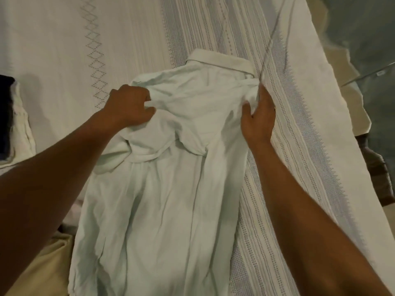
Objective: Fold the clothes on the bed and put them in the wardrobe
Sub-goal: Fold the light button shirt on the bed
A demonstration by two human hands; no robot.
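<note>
A pale white collared shirt (162, 189) lies back side up on the bed, its collar pointing away from me. A sleeve is bunched across the upper back. My left hand (128, 105) grips the fabric at the left shoulder with curled fingers. At the right shoulder edge, my right hand (257, 116) pinches a fold of the shirt between thumb and fingers, the fingers running along its side.
The bed carries a white bedspread (288, 129) with grey woven stripes and diamond lines. Other clothes lie at the left edge: a dark item (5, 116) on white fabric, and a beige garment (42, 265) at lower left. The bed's right edge drops to the floor (367, 50).
</note>
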